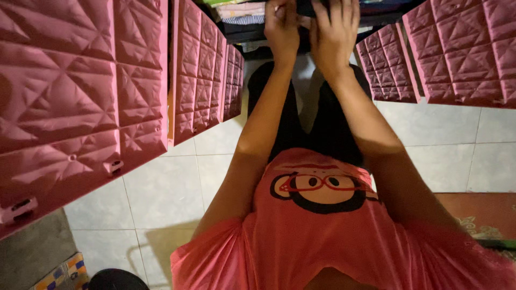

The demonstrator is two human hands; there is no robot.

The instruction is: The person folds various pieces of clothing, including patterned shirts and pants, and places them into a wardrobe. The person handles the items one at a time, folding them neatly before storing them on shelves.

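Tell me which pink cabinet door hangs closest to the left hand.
The small pink door just left of the left hand; the other doors are bigger in view and further out.

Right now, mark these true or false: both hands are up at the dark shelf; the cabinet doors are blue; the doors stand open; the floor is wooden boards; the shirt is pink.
1. Both hands reach the dark shelf: true. The left hand and right hand are at the dark cabinet shelf, fingers on something dark I cannot identify.
2. Doors are blue: false. The embossed plastic cabinet doors are pink.
3. Doors stand open: true.
4. Floor is wooden boards: false. It is pale square floor tiles.
5. Shirt is pink: true, a pink cartoon-print shirt.
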